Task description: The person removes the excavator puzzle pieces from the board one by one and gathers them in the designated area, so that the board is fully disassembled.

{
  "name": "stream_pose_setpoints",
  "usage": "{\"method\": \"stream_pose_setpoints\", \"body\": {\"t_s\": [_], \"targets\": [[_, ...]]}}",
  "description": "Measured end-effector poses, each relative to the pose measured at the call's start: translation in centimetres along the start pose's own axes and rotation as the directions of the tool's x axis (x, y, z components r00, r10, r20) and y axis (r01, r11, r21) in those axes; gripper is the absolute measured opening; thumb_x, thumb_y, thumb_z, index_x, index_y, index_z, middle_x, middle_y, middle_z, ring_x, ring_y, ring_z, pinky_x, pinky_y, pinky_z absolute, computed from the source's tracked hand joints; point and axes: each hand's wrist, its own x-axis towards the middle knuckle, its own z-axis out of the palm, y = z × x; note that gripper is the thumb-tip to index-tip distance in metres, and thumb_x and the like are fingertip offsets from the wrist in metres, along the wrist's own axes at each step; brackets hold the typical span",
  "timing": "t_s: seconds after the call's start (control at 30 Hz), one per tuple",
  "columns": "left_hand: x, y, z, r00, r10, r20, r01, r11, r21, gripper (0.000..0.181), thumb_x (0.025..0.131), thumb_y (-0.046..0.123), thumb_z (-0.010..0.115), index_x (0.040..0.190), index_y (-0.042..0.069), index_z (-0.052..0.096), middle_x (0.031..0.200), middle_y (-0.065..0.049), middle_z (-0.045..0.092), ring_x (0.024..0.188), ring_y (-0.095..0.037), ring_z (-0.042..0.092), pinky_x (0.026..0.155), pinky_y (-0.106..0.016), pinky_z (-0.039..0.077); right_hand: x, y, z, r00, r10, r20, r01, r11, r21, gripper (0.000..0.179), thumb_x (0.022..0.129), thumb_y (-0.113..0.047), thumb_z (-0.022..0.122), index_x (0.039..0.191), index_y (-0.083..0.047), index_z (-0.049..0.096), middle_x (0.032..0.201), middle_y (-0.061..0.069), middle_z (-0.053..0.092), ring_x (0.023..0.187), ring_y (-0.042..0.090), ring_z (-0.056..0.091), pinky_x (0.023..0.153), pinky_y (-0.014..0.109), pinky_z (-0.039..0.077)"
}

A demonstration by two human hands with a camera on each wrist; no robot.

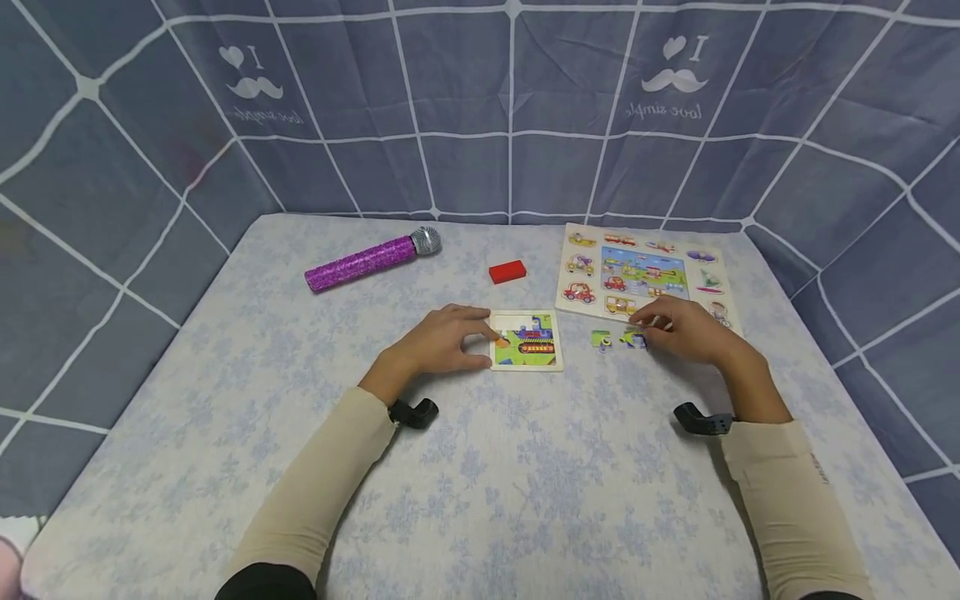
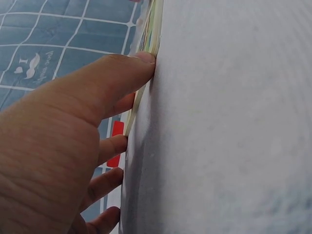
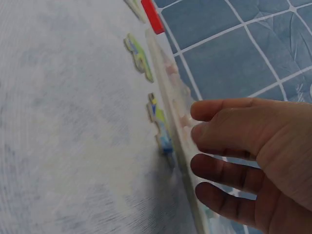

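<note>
A broad stretch of floral tablecloth point(image 1: 555, 467) ran between the forearms, on the near side of the small puzzle tray point(image 1: 513, 322). A narrow gap separated the tray's right edge from the green jigsaw piece point(image 1: 601, 338); the blue-and-green jigsaw piece point(image 1: 633, 339) lay beside it, near the close edge of the vehicle puzzle board point(image 1: 596, 282). The red block point(image 1: 507, 272) and purple glitter microphone point(image 1: 363, 264) lay beyond the tray.

The left hand point(image 1: 450, 342), fingers spread and lightly bent, touched the tray's left side, grasping nothing. The right hand point(image 1: 684, 331) was loosely curved and held nothing, its fingertips just above the blue-and-green piece.

Mirrored lettering on the checked backdrop point(image 1: 465, 100) read "I", a heart, a moustache and "love simple"; print on the right sleeve point(image 1: 787, 492) was too small to read.
</note>
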Motion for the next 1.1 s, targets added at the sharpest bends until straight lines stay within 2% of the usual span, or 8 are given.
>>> {"method": "stream_pose_setpoints", "body": {"t_s": [0.13,0.23,0.37,0.5,0.6,0.73,0.97,1.1], "targets": [[0.2,0.0,-0.3,1.0,-0.013,0.012,0.013,1.0,0.006,0.044,0.091,0.045,0.072,0.131,0.026,0.069,0.155,-0.007,0.045,0.141,-0.034,0.038,0.109,-0.059,0.033,0.6,-0.6,0.0,0.997,-0.075,-0.032,0.076,0.997,0.025,0.025,0.098,-0.001,0.065,0.123,0.0,0.069,0.104,0.011,0.064,0.092,0.026,0.062,0.077,0.041,0.052],[0.2,-0.1,-0.5,1.0,-0.005,0.014,0.005,1.0,0.005,0.045,0.092,0.045,0.072,0.131,0.025,0.069,0.155,-0.007,0.044,0.141,-0.034,0.038,0.109,-0.058,0.033,1.7,-1.7,0.5,0.994,-0.111,-0.003,0.111,0.992,0.053,0.027,0.098,-0.001,0.065,0.124,0.001,0.067,0.106,0.01,0.065,0.094,0.024,0.061,0.078,0.04,0.052],[0.1,-0.1,-0.7,1.0,0.002,0.012,-0.002,1.0,-0.003,0.044,0.091,0.044,0.072,0.131,0.024,0.069,0.155,-0.008,0.045,0.14,-0.035,0.039,0.109,-0.059,0.033,4.5,-4.3,1.9,0.989,-0.135,0.067,0.133,0.99,0.047,0.028,0.098,-0.001,0.064,0.125,0.0,0.067,0.107,0.011,0.065,0.092,0.024,0.06,0.075,0.042,0.051],[0.3,-0.2,-0.6,1.0,0.001,0.018,0.0,1.0,-0.017,0.043,0.092,0.043,0.072,0.131,0.024,0.069,0.155,-0.008,0.045,0.141,-0.034,0.038,0.108,-0.059,0.033,7.8,-6.9,3.6,0.972,-0.191,0.134,0.193,0.981,0.0,0.026,0.097,-0.003,0.063,0.123,-0.004,0.07,0.107,0.01,0.063,0.092,0.023,0.057,0.08,0.042,0.048],[0.5,-0.2,-0.5,1.0,0.017,0.026,-0.017,1.0,-0.02,0.043,0.093,0.044,0.071,0.131,0.025,0.068,0.155,-0.008,0.044,0.142,-0.033,0.038,0.109,-0.059,0.033,9.2,-8.0,4.7,0.963,-0.214,0.166,0.227,0.972,-0.063,0.024,0.095,-0.003,0.064,0.118,-0.006,0.073,0.103,0.01,0.061,0.089,0.024,0.054,0.08,0.042,0.046],[0.6,0.1,-0.5,0.999,0.022,0.025,-0.022,1.0,-0.016,0.043,0.093,0.044,0.071,0.131,0.025,0.068,0.156,-0.008,0.044,0.142,-0.033,0.037,0.11,-0.058,0.032,9.8,-8.5,5.7,0.967,-0.195,0.163,0.217,0.968,-0.128,0.023,0.091,-0.001,0.066,0.112,-0.005,0.073,0.096,0.01,0.058,0.081,0.023,0.05,0.074,0.039,0.044],[0.2,0.2,-0.5,0.999,-0.01,0.034,0.01,1.0,-0.015,0.042,0.093,0.044,0.072,0.131,0.026,0.069,0.156,-0.007,0.043,0.142,-0.032,0.037,0.11,-0.058,0.032,9.6,-8.5,6.6,0.97,-0.198,0.142,0.213,0.973,-0.094,0.021,0.089,0.001,0.066,0.109,-0.006,0.071,0.093,0.011,0.053,0.081,0.024,0.046,0.073,0.038,0.04],[-0.1,0.1,-0.4,1.0,-0.004,0.029,0.005,1.0,-0.017,0.044,0.093,0.044,0.071,0.132,0.024,0.068,0.156,-0.009,0.043,0.142,-0.033,0.037,0.11,-0.058,0.032,9.6,-8.5,6.9,0.969,-0.214,0.126,0.226,0.97,-0.091,0.021,0.089,0.001,0.067,0.108,-0.007,0.069,0.1,0.013,0.05,0.086,0.026,0.043,0.076,0.039,0.038]]}}
